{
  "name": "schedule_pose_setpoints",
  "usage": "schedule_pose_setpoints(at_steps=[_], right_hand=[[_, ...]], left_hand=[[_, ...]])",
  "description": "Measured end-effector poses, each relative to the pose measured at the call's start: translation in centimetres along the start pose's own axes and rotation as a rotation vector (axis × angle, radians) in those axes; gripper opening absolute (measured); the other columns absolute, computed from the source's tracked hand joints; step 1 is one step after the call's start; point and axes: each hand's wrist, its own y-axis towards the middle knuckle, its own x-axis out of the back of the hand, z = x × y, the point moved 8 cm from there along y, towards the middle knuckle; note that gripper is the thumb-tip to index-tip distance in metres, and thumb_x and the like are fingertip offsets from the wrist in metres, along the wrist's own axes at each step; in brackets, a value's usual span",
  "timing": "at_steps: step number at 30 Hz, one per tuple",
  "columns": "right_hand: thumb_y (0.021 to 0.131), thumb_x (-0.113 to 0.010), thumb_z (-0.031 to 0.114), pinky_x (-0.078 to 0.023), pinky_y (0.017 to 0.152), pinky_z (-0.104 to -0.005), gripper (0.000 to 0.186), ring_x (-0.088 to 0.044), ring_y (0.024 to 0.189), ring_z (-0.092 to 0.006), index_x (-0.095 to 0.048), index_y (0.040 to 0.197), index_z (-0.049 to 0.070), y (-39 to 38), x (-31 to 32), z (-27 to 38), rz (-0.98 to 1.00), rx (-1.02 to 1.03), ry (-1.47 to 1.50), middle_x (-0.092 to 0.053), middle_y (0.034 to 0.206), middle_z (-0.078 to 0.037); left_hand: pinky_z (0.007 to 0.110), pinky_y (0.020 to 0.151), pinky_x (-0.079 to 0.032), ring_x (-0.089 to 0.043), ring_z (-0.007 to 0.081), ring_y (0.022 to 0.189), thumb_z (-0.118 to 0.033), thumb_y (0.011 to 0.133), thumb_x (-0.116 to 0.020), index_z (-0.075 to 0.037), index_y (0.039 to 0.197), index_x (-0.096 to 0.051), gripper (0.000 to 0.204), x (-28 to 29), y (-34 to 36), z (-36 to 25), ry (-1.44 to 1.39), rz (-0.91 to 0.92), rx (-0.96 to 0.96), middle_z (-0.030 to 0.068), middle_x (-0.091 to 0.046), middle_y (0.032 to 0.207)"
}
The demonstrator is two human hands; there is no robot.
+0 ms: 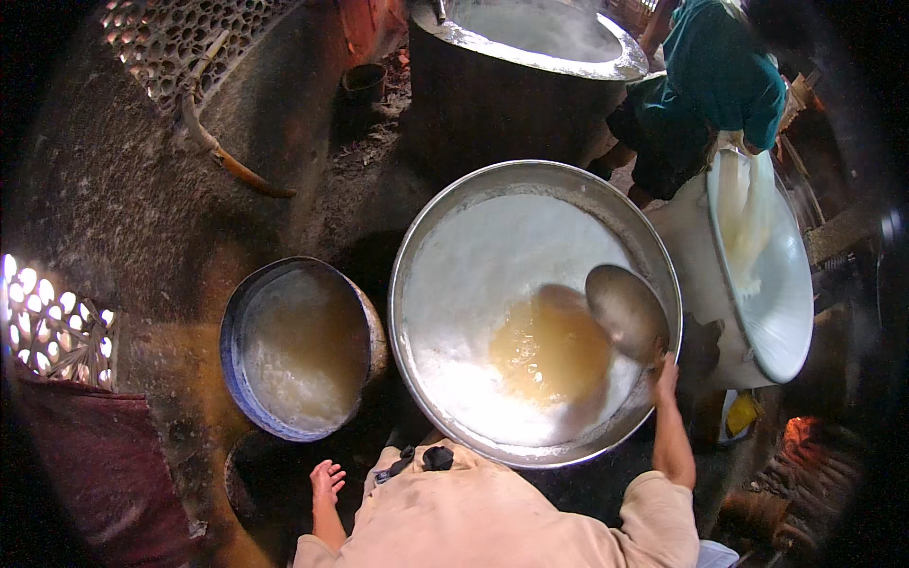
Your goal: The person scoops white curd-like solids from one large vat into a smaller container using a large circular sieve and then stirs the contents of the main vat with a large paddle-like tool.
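Observation:
My right hand (pixel 666 372) grips a round metal bowl (pixel 623 305) by its lower edge; I cannot see whether a handle is there. The bowl is over the right side of a wide metal pan (pixel 405 379). White foam (pixel 511 237) covers most of the liquid in the pan, with a tan patch (pixel 549 350) of bare liquid beside the bowl. My left hand (pixel 328 480) hangs empty with fingers apart, just below a blue-rimmed bucket (pixel 230 364) of cloudy tan liquid and froth.
Beyond the pan stands a big dark vat (pixel 502 104) with a pale rim and steam. At the right, a person in a teal shirt (pixel 724 66) leans by a pale blue tub (pixel 791 322) as pale liquid streams in. Embers (pixel 800 435) glow low on the right.

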Motion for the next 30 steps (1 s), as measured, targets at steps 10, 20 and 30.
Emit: schedule_pose_setpoints(at_steps=[10,20,30], right_hand=[[0.070,-0.052,0.005,-0.050,0.065,-0.0468,0.035,-0.061,0.073,-0.0427,-0.049,0.104,0.001,-14.0,-31.7,15.9,0.116,0.916,-1.010,-0.059,0.074,-0.024],[0.072,-0.062,0.011,-0.050,0.081,-0.0447,0.037,-0.060,0.097,-0.0385,-0.057,0.107,0.000,-15.9,-46.1,7.1,0.281,0.588,-1.271,-0.063,0.102,-0.022],[0.087,-0.054,0.038,-0.049,0.080,-0.0452,0.040,-0.060,0.095,-0.0374,-0.063,0.099,0.001,-14.7,-36.2,-0.8,0.323,0.371,-1.417,-0.062,0.101,-0.023]], left_hand=[[0.037,0.069,-0.044,-0.062,0.0205,0.078,-0.031,0.087,-0.053,-0.013,0.115,-0.053,0.033,-2.3,4.0,-1.3,-0.082,0.165,-0.026,0.0050,-0.062,0.095],[0.043,0.075,-0.044,-0.059,0.0249,0.085,-0.032,0.085,-0.053,-0.014,0.114,-0.052,0.034,8.2,7.1,4.6,-0.233,0.059,0.137,0.0062,-0.060,0.098],[0.046,0.079,-0.045,-0.060,0.0285,0.089,-0.029,0.083,-0.054,-0.010,0.121,-0.048,0.043,5.9,8.2,5.2,-0.158,0.123,0.208,0.0090,-0.060,0.104]])
